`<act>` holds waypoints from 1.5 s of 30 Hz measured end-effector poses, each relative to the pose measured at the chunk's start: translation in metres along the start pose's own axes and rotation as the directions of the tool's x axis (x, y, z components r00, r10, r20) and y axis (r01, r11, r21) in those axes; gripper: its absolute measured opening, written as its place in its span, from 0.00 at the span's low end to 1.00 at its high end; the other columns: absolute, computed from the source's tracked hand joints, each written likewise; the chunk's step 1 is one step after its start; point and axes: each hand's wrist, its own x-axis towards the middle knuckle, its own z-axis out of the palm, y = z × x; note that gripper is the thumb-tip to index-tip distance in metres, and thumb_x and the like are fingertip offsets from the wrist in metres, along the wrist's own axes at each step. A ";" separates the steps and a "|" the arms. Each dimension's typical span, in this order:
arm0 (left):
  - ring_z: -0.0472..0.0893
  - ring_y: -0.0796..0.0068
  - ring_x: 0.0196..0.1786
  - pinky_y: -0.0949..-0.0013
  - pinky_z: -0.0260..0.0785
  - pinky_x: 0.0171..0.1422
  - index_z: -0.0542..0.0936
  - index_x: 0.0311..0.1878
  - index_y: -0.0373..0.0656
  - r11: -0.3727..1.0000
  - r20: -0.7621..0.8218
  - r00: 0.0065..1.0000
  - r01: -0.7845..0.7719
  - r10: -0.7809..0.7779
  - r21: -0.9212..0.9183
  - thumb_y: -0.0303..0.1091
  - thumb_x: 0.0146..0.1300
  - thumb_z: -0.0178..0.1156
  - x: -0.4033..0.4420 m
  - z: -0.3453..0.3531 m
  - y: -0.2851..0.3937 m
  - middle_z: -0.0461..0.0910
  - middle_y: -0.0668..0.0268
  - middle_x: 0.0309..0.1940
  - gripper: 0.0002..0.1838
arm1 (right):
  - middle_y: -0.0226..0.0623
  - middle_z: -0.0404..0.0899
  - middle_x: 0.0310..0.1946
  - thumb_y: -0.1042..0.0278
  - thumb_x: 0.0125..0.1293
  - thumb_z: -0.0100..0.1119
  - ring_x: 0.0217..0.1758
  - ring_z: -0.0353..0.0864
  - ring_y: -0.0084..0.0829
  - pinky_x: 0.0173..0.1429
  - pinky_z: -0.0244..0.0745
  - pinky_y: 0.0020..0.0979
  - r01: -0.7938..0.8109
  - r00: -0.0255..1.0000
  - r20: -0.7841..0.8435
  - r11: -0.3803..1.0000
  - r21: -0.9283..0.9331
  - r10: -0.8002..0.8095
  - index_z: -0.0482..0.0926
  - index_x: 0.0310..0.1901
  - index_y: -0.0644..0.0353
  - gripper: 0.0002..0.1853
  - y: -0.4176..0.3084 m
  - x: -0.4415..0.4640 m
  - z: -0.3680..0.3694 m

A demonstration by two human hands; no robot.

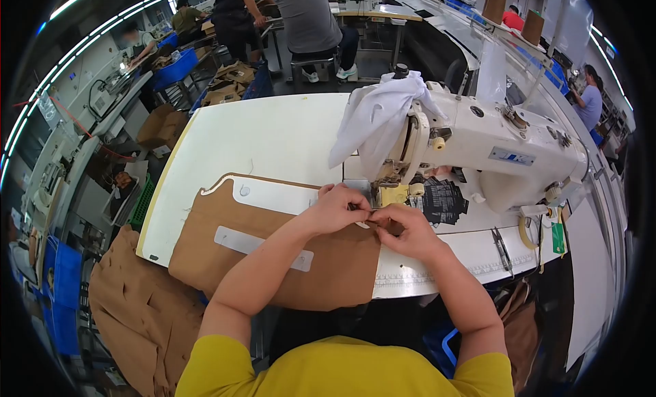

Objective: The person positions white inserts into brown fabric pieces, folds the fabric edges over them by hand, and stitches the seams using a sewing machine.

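Observation:
A brown fabric panel (328, 274) lies over the front of the white sewing table (287, 124), with pale strips on it. My left hand (338, 209) pinches the panel's upper right edge just in front of the needle area. Close beside it, my right hand (408, 231) grips the same edge between thumb and fingers. Both hands almost meet, and the fabric between the fingertips is mostly hidden. The sewing machine (492, 134) stands right behind them, a white cloth (383, 117) draped over its head.
Small black labels (444, 200) lie under the machine arm. Tweezers (502, 250) and a tape roll (527, 231) rest at the right edge. More brown fabric (143, 315) hangs at the left. Several people work in the background; blue bins (176, 69) stand at the far left.

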 end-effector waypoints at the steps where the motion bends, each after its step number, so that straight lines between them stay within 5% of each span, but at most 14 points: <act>1: 0.73 0.73 0.41 0.63 0.57 0.64 0.85 0.34 0.50 1.000 0.007 1.000 -0.013 0.013 -0.009 0.41 0.57 0.66 0.001 -0.001 -0.001 0.82 0.75 0.31 0.08 | 0.35 0.79 0.34 0.76 0.54 0.66 0.33 0.80 0.30 0.39 0.78 0.30 0.004 1.000 0.004 1.000 0.003 -0.004 0.81 0.46 0.56 0.15 0.001 0.000 0.000; 7: 0.76 0.75 0.37 0.64 0.62 0.60 0.85 0.33 0.47 0.987 0.190 0.976 0.130 -0.109 -0.100 0.39 0.56 0.65 0.013 -0.012 0.006 0.83 0.70 0.28 0.08 | 0.32 0.81 0.34 0.76 0.54 0.68 0.32 0.80 0.36 0.37 0.77 0.33 0.177 0.977 -0.073 0.952 -0.250 -0.200 0.84 0.39 0.55 0.10 0.014 0.003 0.001; 9: 0.77 0.75 0.36 0.65 0.63 0.59 0.85 0.33 0.46 0.997 0.200 0.977 0.076 -0.069 -0.025 0.38 0.56 0.65 0.017 -0.013 0.007 0.83 0.70 0.27 0.07 | 0.29 0.80 0.33 0.73 0.51 0.70 0.33 0.79 0.34 0.36 0.76 0.33 0.332 0.925 -0.063 0.877 -0.348 -0.375 0.85 0.37 0.52 0.10 0.016 0.006 0.000; 15: 0.78 0.75 0.38 0.60 0.55 0.67 0.85 0.32 0.46 1.000 0.257 0.966 0.005 -0.008 0.011 0.39 0.57 0.63 0.025 -0.009 0.005 0.83 0.69 0.27 0.08 | 0.28 0.77 0.30 0.72 0.47 0.73 0.33 0.77 0.30 0.34 0.73 0.31 0.439 0.848 0.026 0.676 -0.592 -0.529 0.83 0.32 0.54 0.10 0.005 0.009 0.001; 20: 0.71 0.69 0.54 0.55 0.43 0.73 0.83 0.33 0.48 0.998 0.187 0.981 -0.056 0.048 0.035 0.38 0.58 0.62 0.019 -0.005 0.000 0.80 0.73 0.35 0.06 | 0.31 0.74 0.32 0.72 0.54 0.67 0.34 0.76 0.37 0.36 0.72 0.37 0.329 0.898 -0.071 0.771 -0.545 -0.434 0.77 0.31 0.57 0.07 0.012 0.007 0.007; 24: 0.73 0.71 0.52 0.54 0.40 0.74 0.81 0.32 0.48 0.990 0.127 0.987 -0.114 0.104 0.078 0.38 0.58 0.62 0.014 -0.007 0.005 0.79 0.74 0.35 0.05 | 0.37 0.74 0.31 0.72 0.57 0.65 0.35 0.76 0.43 0.38 0.71 0.41 0.070 0.968 -0.211 0.953 -0.295 -0.137 0.76 0.34 0.59 0.07 0.011 0.006 0.013; 28: 0.74 0.74 0.50 0.53 0.41 0.73 0.80 0.31 0.48 0.995 0.108 0.990 -0.096 0.092 0.028 0.38 0.58 0.62 0.013 -0.005 0.001 0.79 0.75 0.35 0.05 | 0.37 0.75 0.30 0.71 0.57 0.66 0.34 0.76 0.43 0.39 0.71 0.41 0.038 0.977 -0.191 0.954 -0.298 -0.098 0.77 0.33 0.59 0.07 0.012 0.004 0.010; 31: 0.77 0.74 0.46 0.51 0.42 0.72 0.82 0.31 0.48 0.994 0.089 0.991 -0.100 0.097 0.038 0.39 0.59 0.63 0.014 -0.002 0.001 0.80 0.74 0.34 0.06 | 0.37 0.75 0.29 0.72 0.56 0.66 0.34 0.76 0.42 0.39 0.71 0.41 0.189 0.969 -0.087 0.917 -0.352 -0.233 0.77 0.33 0.59 0.06 0.015 0.006 -0.002; 36: 0.77 0.71 0.42 0.69 0.69 0.49 0.83 0.37 0.43 0.984 0.164 0.970 -0.180 0.178 -0.002 0.36 0.57 0.67 0.019 -0.011 -0.004 0.82 0.68 0.34 0.08 | 0.35 0.75 0.30 0.73 0.53 0.66 0.35 0.76 0.41 0.38 0.71 0.39 0.319 0.922 -0.047 0.825 -0.467 -0.384 0.78 0.33 0.58 0.07 0.017 0.006 -0.002; 41: 0.77 0.74 0.43 0.73 0.71 0.48 0.82 0.40 0.41 0.985 0.187 0.978 -0.064 0.094 -0.158 0.32 0.55 0.70 0.013 -0.014 0.002 0.79 0.69 0.37 0.11 | 0.35 0.74 0.31 0.74 0.55 0.65 0.36 0.75 0.39 0.41 0.71 0.38 0.306 0.926 -0.047 0.817 -0.488 -0.375 0.75 0.34 0.58 0.08 0.017 0.008 0.000; 44: 0.75 0.72 0.47 0.67 0.67 0.57 0.82 0.38 0.44 0.976 0.059 0.991 -0.110 0.123 -0.188 0.35 0.55 0.70 0.008 -0.015 0.010 0.77 0.70 0.38 0.11 | 0.35 0.74 0.30 0.74 0.54 0.64 0.36 0.74 0.40 0.42 0.70 0.38 0.297 0.932 -0.034 0.814 -0.499 -0.361 0.75 0.34 0.58 0.08 0.016 0.009 -0.001; 45: 0.74 0.70 0.49 0.65 0.61 0.62 0.81 0.37 0.46 0.988 0.074 0.985 -0.154 0.154 -0.004 0.38 0.55 0.70 0.006 -0.018 0.015 0.76 0.71 0.38 0.10 | 0.35 0.74 0.31 0.74 0.54 0.64 0.36 0.74 0.40 0.42 0.70 0.38 0.299 0.930 -0.035 0.807 -0.509 -0.367 0.74 0.34 0.59 0.08 0.016 0.009 -0.001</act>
